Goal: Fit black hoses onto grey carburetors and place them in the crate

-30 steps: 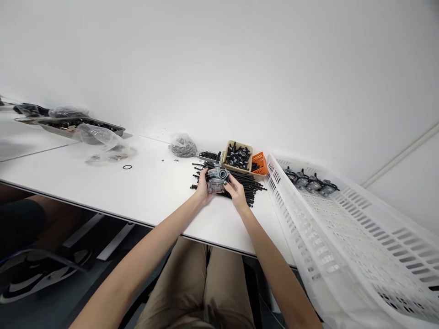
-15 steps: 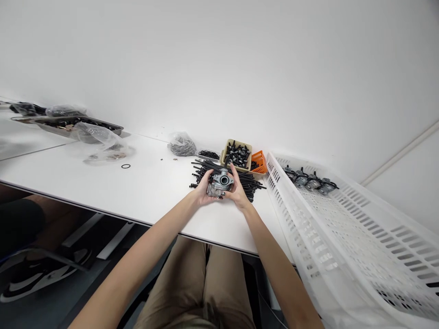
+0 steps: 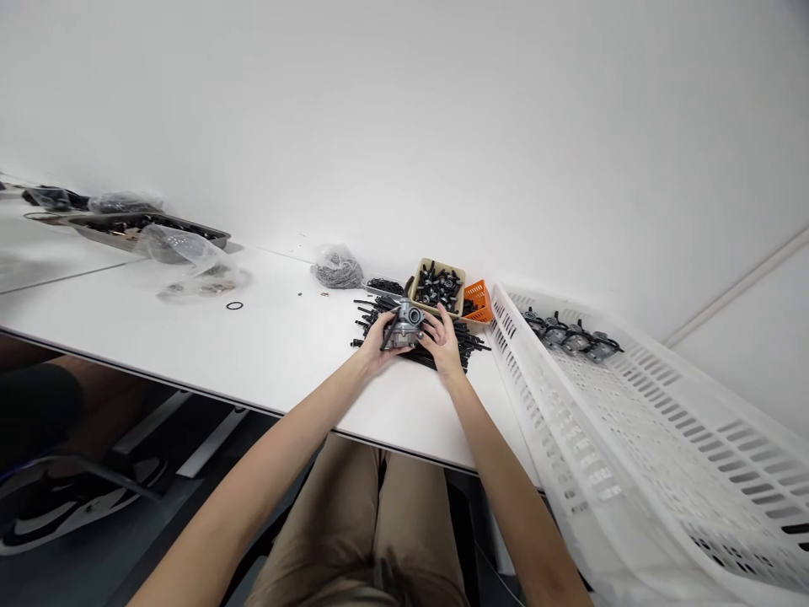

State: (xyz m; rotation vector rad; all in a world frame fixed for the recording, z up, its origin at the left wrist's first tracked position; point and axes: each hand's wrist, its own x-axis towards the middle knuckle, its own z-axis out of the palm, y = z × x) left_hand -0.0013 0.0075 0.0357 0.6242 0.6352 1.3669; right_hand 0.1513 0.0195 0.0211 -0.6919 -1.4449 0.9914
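A silver metal carburetor [image 3: 404,327] with a round opening and a black hose is held above the table, near the middle of the view. My left hand [image 3: 377,344] is closed round its left side. At its lower right side, the fingers of my right hand [image 3: 442,344] are bent and touch it. Below and behind the hands lies a pile of black hoses [image 3: 471,341]. Just behind the pile stands a beige bin [image 3: 414,295] of black and metal parts, beside an orange basket [image 3: 479,295].
A white perforated crate [image 3: 569,405] at the right holds several carburetors [image 3: 575,335]. Clear bags [image 3: 337,268], a black ring [image 3: 234,305] and a metal tray [image 3: 218,238] lie on the white table [image 3: 271,354]. A person's leg and shoe [image 3: 82,506] show lower left.
The carburetor has turned, with its opening and black hose in a different position. The fingers of my right hand have shifted from round its right side to its lower right corner.
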